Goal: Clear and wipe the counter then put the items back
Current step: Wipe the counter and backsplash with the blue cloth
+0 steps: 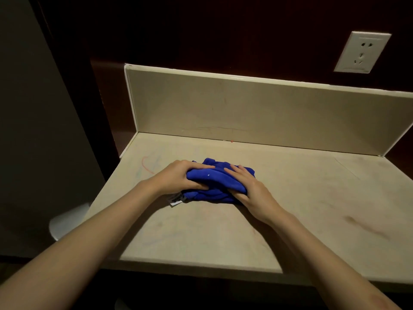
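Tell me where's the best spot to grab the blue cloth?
Probably the bunched top of the cloth, coming from above. It lies crumpled in thick folds on the counter, so fingers can close round a fold. The left hand and right hand grip it that way.

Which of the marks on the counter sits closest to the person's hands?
The curved red line, just beyond the left hand gripping the blue cloth; the dark smear lies far right.
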The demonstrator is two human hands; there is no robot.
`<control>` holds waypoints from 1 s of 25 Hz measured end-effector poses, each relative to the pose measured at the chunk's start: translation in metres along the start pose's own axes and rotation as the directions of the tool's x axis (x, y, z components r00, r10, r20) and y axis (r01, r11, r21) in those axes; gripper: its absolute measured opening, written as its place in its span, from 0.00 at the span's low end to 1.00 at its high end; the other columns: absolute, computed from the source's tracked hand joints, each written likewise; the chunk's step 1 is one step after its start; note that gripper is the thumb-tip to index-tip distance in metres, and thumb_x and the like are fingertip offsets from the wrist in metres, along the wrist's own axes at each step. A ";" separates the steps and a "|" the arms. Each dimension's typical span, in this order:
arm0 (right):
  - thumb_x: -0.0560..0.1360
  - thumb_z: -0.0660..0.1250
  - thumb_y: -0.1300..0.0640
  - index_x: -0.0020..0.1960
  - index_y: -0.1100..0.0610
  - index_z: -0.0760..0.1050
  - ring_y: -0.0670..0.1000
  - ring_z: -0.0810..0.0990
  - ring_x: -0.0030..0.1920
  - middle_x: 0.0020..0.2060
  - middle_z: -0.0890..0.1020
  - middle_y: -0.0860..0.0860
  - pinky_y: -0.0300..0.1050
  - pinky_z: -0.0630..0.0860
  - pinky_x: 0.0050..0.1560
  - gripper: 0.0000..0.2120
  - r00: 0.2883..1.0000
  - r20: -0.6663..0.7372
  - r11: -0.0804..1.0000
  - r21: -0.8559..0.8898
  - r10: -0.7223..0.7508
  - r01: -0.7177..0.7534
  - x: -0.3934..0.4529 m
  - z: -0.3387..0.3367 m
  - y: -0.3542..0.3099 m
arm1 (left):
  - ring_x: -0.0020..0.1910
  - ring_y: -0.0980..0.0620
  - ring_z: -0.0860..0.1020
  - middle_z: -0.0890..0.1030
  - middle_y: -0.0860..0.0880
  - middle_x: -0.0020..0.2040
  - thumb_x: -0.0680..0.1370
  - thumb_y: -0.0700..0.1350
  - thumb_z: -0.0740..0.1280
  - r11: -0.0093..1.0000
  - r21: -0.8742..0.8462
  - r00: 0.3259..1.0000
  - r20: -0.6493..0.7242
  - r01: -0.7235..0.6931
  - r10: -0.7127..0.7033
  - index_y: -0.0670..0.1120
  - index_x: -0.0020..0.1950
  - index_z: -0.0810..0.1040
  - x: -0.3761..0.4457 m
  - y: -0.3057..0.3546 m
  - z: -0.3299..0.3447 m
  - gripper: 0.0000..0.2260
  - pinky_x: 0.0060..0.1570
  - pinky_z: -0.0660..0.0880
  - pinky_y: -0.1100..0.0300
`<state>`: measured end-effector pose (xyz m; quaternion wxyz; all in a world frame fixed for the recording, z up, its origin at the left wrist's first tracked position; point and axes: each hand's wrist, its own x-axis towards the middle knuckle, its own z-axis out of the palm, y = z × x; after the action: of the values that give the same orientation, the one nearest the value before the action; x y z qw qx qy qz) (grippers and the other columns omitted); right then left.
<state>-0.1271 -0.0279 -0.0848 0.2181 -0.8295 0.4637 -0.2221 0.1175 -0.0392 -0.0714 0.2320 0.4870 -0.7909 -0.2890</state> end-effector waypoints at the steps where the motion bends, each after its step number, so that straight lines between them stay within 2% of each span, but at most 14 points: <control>1: 0.80 0.61 0.53 0.74 0.45 0.59 0.45 0.52 0.76 0.75 0.60 0.44 0.44 0.54 0.73 0.25 1.000 0.000 1.000 -0.003 0.011 -0.011 0.011 0.000 0.003 | 0.55 0.58 0.78 0.81 0.61 0.54 0.72 0.53 0.74 1.000 0.002 1.000 0.007 -0.009 0.009 0.63 0.64 0.74 0.011 -0.008 -0.005 0.22 0.58 0.73 0.57; 4: 0.80 0.61 0.53 0.75 0.45 0.59 0.45 0.52 0.76 0.75 0.59 0.44 0.46 0.55 0.74 0.25 0.999 -0.003 0.999 -0.012 0.039 -0.039 0.041 0.001 0.013 | 0.56 0.56 0.78 0.82 0.59 0.55 0.71 0.54 0.74 1.000 0.006 1.000 0.016 -0.022 0.022 0.63 0.65 0.74 0.040 -0.028 -0.018 0.23 0.60 0.73 0.54; 11: 0.79 0.62 0.53 0.74 0.45 0.60 0.46 0.52 0.76 0.75 0.60 0.44 0.43 0.53 0.73 0.25 0.997 0.021 0.997 0.013 0.070 -0.071 0.108 -0.007 0.034 | 0.57 0.62 0.77 0.80 0.61 0.58 0.71 0.52 0.75 0.998 -0.004 0.998 0.036 -0.059 0.059 0.58 0.66 0.76 0.101 -0.061 -0.044 0.24 0.61 0.71 0.60; 14: 0.76 0.63 0.44 0.73 0.43 0.62 0.41 0.51 0.75 0.75 0.60 0.40 0.39 0.50 0.73 0.27 0.990 0.088 0.988 0.099 0.109 -0.117 0.123 -0.016 0.040 | 0.59 0.62 0.76 0.79 0.59 0.61 0.70 0.54 0.75 0.999 -0.003 0.997 0.056 -0.050 0.050 0.58 0.67 0.74 0.117 -0.072 -0.049 0.26 0.63 0.71 0.58; 16: 0.74 0.59 0.39 0.72 0.42 0.65 0.38 0.52 0.74 0.73 0.61 0.39 0.38 0.49 0.72 0.26 0.985 0.085 0.961 0.224 0.149 -0.164 0.128 -0.016 0.042 | 0.60 0.61 0.76 0.79 0.58 0.62 0.70 0.54 0.75 0.999 -0.012 0.998 0.051 -0.048 0.049 0.57 0.68 0.74 0.122 -0.076 -0.050 0.27 0.64 0.70 0.59; 18: 0.78 0.57 0.43 0.70 0.43 0.67 0.38 0.54 0.74 0.73 0.64 0.40 0.37 0.50 0.72 0.21 0.985 0.001 0.947 0.276 0.172 -0.166 0.129 -0.010 0.042 | 0.61 0.60 0.75 0.79 0.58 0.63 0.70 0.54 0.75 0.998 -0.006 0.998 0.038 -0.058 0.058 0.57 0.68 0.73 0.121 -0.076 -0.048 0.27 0.64 0.70 0.60; 20: 0.79 0.60 0.49 0.70 0.44 0.68 0.37 0.54 0.73 0.72 0.64 0.41 0.35 0.51 0.71 0.19 0.985 -0.063 0.961 0.237 0.160 -0.141 0.125 -0.002 0.040 | 0.60 0.60 0.75 0.78 0.58 0.63 0.70 0.55 0.74 0.998 0.008 0.997 0.035 -0.064 0.063 0.58 0.69 0.72 0.116 -0.073 -0.047 0.28 0.62 0.70 0.62; 25: 0.79 0.61 0.50 0.72 0.45 0.65 0.39 0.51 0.74 0.74 0.61 0.42 0.39 0.51 0.73 0.21 0.991 -0.046 0.976 0.183 0.129 -0.119 0.102 0.001 0.028 | 0.62 0.59 0.74 0.76 0.59 0.65 0.69 0.58 0.74 1.000 0.023 0.999 0.049 -0.006 0.005 0.61 0.69 0.71 0.093 -0.060 -0.045 0.29 0.64 0.69 0.60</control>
<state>-0.0975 -0.1292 -0.0842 0.2923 -0.7691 0.4986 -0.2728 0.1460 -0.1552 -0.0725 0.2075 0.4803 -0.8009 -0.2911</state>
